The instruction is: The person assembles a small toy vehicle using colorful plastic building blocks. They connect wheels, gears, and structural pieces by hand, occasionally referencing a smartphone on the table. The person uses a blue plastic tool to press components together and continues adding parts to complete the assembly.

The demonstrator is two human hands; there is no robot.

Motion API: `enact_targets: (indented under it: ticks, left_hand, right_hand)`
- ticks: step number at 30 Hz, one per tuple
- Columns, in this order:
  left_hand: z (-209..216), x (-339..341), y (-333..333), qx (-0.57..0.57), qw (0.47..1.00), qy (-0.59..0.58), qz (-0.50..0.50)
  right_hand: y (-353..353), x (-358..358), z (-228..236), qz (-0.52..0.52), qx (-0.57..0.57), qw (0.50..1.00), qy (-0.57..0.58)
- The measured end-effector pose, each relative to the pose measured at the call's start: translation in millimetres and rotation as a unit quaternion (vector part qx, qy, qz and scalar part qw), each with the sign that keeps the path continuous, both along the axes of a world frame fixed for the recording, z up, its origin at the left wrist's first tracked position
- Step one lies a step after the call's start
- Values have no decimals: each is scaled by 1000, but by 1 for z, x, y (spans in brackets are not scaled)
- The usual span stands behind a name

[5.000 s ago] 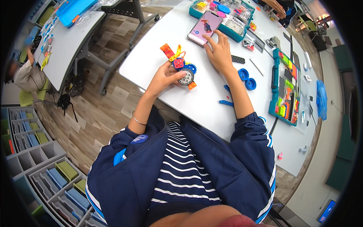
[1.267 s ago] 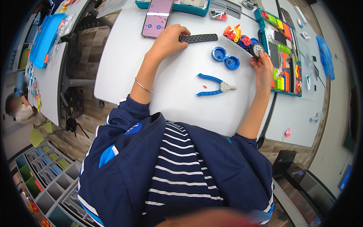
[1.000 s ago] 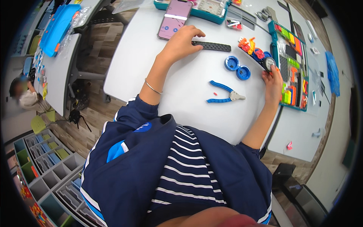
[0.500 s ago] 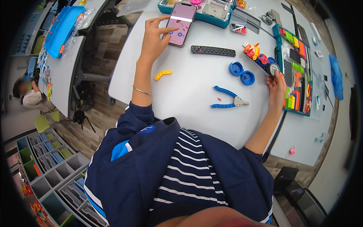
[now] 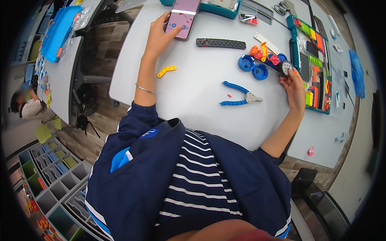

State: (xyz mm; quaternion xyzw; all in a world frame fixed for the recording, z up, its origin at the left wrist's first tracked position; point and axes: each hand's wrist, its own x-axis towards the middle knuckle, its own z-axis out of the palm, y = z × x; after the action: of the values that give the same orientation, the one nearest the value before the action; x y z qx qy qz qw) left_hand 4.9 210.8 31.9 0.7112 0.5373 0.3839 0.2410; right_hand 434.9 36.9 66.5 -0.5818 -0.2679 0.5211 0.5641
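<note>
Seen at upper centre, cut by the frame's top edge: phone (image 5: 185, 12), touched by the left hand (image 5: 159, 37) with fingers loosely parted at its left side and thumb reaching over the lower screen. Seen right of centre on the counter (image 5: 185, 100): model (image 5: 274, 59) of red, orange and yellow parts with blue gears and one wheel, pinched at the wheel end by the right hand (image 5: 293, 86). For sound handling, probably best to touch with the thumb tip alone, to leave most of the screen in sight, and to pinch the model lightly, clear of the gears. Containers: at right, open teal case (image 5: 294, 48) packed with green, orange, yellow, red and black parts; at top centre, second teal case (image 5: 219, 11), cropped, with pale perforated plates showing; just right of that, clear box (image 5: 247, 12) with small red and black bits; at lower left, grey rack (image 5: 47, 201) with blue and green trays; at upper left, blue tray (image 5: 60, 34), too far to tell whether filled.
</note>
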Motion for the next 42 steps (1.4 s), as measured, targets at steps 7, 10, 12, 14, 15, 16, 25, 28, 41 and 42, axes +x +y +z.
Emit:
enact_targets:
  ticks: [7, 10, 12, 14, 15, 16, 25, 28, 41, 42]
  left_hand:
    - [5, 6, -3, -35, 999, -31, 9]
    - [8, 7, -3, -49, 997, -57, 0]
    - [9, 7, -3, -54, 997, -57, 2]
    - [9, 7, -3, -64, 996, -56, 4]
    - [8, 7, -3, -57, 997, -51, 8]
    - [7, 7, -3, -51, 998, -47, 11]
    - [-3, 6, 2, -21, 999, -16, 27]
    - [-1, 6, 1, -22, 999, -16, 29]
    - [6, 10, -3, -30, 999, -15, 29]
    - [6, 10, -3, -28, 999, -11, 30]
  right_hand:
    - [-1, 1, -1, 25, -10, 1000, 9]
    - [-1, -1, -1, 20, -17, 1000, 3]
    - [-1, -2, 0, 22, -18, 1000, -1]
    - [-1, -2, -1, 26, -16, 999, -7]
    - [1, -2, -1, 27, -13, 1000, -4]
    - [1, -2, -2, 27, -11, 1000, -1]
    - [-1, -1, 1, 30, -7, 1000, -3]
    - [-1, -2, 1, 29, -7, 1000, -2]
    - [-1, -4, 2, 21, -16, 999, -19]
    - [-1, -4, 2, 25, -13, 999, -18]
